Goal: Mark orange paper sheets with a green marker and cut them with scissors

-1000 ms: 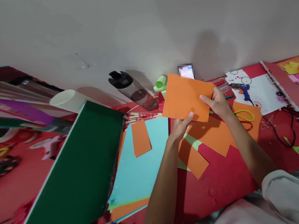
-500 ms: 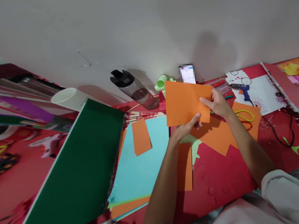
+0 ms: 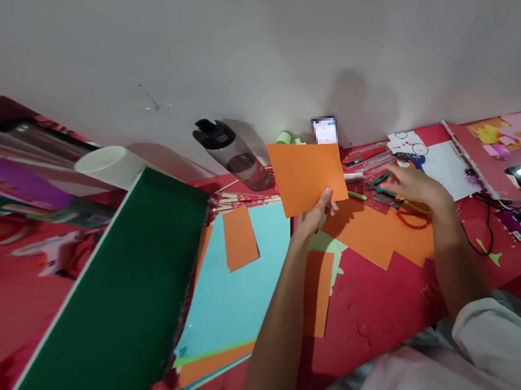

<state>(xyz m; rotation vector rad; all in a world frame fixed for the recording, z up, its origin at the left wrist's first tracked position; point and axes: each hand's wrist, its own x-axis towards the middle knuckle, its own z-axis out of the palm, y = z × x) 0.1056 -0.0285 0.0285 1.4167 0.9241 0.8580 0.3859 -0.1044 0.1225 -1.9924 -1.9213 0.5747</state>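
Note:
My left hand (image 3: 317, 215) grips a sheet of orange paper (image 3: 307, 175) by its lower right part, thumb in front, raised above the table. Off to the right, my right hand (image 3: 411, 184) hovers with fingers apart over teal-handled pliers (image 3: 383, 191); whether it touches them is hard to tell. Beside it lie scissors with yellow and red handles (image 3: 413, 223), partly under the hand. Larger orange paper (image 3: 367, 236) covers the table below, and an orange strip (image 3: 318, 291) lies near my left forearm.
A green board (image 3: 112, 284) leans up on the left. Light blue sheets (image 3: 240, 301) carry a small orange piece (image 3: 241, 239). A water bottle (image 3: 236, 155), a white cup (image 3: 114, 167) and a phone (image 3: 326, 130) stand along the wall. A glue gun's black cord (image 3: 489, 229) runs on the right.
My right hand has let go of the orange paper and moved right, to the pliers and scissors. The paper has shifted slightly left in my left hand.

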